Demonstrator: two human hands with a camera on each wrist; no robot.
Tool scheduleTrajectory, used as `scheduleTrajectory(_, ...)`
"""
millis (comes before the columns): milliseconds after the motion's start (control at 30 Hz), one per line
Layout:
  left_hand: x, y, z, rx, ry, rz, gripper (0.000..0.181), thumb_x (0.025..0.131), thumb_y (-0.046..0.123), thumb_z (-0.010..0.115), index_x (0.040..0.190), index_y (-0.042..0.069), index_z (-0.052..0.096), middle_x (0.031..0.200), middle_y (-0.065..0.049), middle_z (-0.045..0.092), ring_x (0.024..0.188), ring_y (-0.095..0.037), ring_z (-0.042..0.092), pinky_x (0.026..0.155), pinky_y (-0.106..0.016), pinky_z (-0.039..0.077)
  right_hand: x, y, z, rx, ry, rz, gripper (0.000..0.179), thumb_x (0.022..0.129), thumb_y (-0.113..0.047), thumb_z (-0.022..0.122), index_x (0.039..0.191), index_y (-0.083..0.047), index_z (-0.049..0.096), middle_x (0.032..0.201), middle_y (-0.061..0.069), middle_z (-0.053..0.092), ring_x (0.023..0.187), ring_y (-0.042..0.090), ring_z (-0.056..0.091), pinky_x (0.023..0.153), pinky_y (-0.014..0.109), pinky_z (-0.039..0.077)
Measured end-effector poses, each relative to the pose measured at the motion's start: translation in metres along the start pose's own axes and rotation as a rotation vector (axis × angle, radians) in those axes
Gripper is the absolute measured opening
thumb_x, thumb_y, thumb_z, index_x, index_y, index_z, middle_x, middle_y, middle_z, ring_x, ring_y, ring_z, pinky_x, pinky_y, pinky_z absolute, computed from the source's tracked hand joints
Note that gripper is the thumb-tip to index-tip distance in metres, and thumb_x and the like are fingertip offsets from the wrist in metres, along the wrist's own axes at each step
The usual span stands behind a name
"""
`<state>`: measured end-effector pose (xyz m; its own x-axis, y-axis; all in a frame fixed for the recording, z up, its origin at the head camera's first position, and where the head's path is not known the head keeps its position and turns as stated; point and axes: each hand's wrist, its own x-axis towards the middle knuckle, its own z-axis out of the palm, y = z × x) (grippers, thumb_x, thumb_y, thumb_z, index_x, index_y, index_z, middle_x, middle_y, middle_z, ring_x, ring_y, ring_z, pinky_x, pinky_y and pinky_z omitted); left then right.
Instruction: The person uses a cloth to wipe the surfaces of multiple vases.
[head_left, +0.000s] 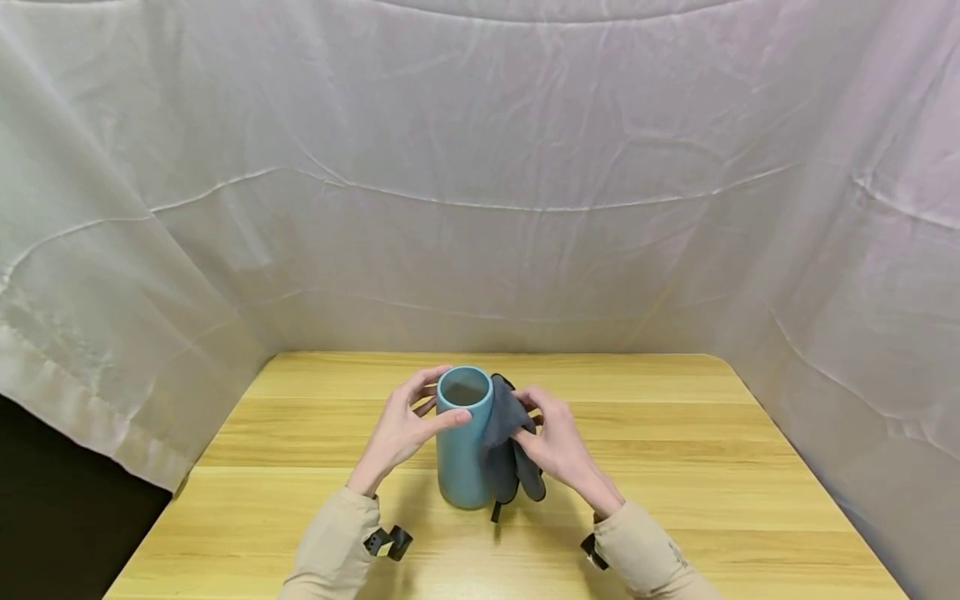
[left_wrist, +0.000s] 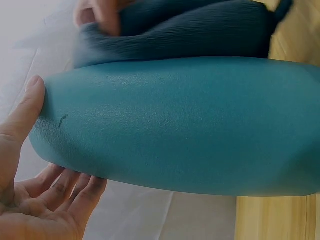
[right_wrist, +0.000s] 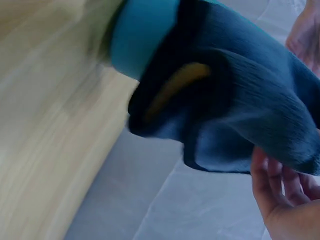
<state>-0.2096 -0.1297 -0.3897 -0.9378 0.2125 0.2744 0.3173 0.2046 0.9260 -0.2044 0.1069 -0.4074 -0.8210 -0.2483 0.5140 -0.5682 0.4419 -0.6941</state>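
A tall blue vase [head_left: 457, 462] stands upright near the table's middle, its round mouth facing up. My left hand [head_left: 401, 429] grips it near the rim, thumb on the near side and fingers round the far left; the left wrist view shows a small dark mark on the vase [left_wrist: 165, 130]. On its right side hangs a dark grey-blue cloth [head_left: 504, 425] with black edging. My right hand [head_left: 551, 437] pinches the cloth at its upper part, against the vase's side. In the right wrist view the folded cloth [right_wrist: 260, 95] covers much of the vase.
The wooden table [head_left: 652, 467] has pale yellow boards. Whitish fabric curtains [head_left: 480, 250] hang behind it and along both sides. A dark area [head_left: 60, 508] shows past the table's left edge. Black straps with small devices [head_left: 390, 542] sit at both wrists.
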Motion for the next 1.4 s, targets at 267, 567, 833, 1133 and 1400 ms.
scheduleTrajectory(267,0.000,-0.001,0.000,0.004,0.005,0.008,0.065,0.082,0.020,0.085,0.139,0.011,0.057,0.136,-0.013,0.061,0.123,-0.034,0.059,0.114,-0.052,0.047,0.006,-0.007,-0.001,0.096,0.070,-0.074,0.025,0.086,0.002,0.075,0.108,-0.006,0.069,0.101,0.012,0.070,0.088,0.025,0.068,0.063,0.025,0.059)
scheduleTrajectory(567,-0.001,0.000,0.001,0.010,0.012,-0.001,0.065,0.081,0.019,0.085,0.139,0.013,0.058,0.136,-0.011,0.061,0.123,-0.032,0.060,0.113,-0.052,0.047,0.004,-0.009,-0.004,0.046,0.044,-0.058,0.026,0.084,0.004,0.075,0.107,-0.006,0.069,0.099,0.010,0.070,0.086,0.023,0.067,0.061,0.024,0.057)
scheduleTrajectory(833,-0.001,-0.001,0.000,0.010,0.009,0.009,0.064,0.081,0.020,0.085,0.139,0.012,0.057,0.135,-0.013,0.061,0.123,-0.034,0.060,0.113,-0.052,0.047,0.001,-0.007,-0.005,-0.064,-0.023,-0.038,0.029,0.078,0.007,0.077,0.103,-0.004,0.067,0.091,0.010,0.070,0.083,0.023,0.067,0.061,0.022,0.057)
scheduleTrajectory(1133,-0.001,0.000,0.000,0.012,0.006,0.003,0.064,0.082,0.019,0.085,0.139,0.012,0.058,0.136,-0.012,0.061,0.123,-0.033,0.060,0.113,-0.051,0.047,0.001,0.003,-0.002,-0.317,-0.218,0.019,0.028,0.074,0.006,0.076,0.096,-0.008,0.064,0.086,0.002,0.068,0.075,0.013,0.059,0.063,0.022,0.050)
scheduleTrajectory(1400,0.000,0.000,0.001,0.004,0.004,-0.006,0.065,0.081,0.019,0.085,0.139,0.012,0.057,0.136,-0.013,0.061,0.124,-0.034,0.059,0.114,-0.052,0.046,-0.001,0.008,0.001,-0.329,-0.234,0.023,0.029,0.072,0.010,0.072,0.091,-0.009,0.061,0.080,0.000,0.062,0.070,0.011,0.050,0.058,0.020,0.041)
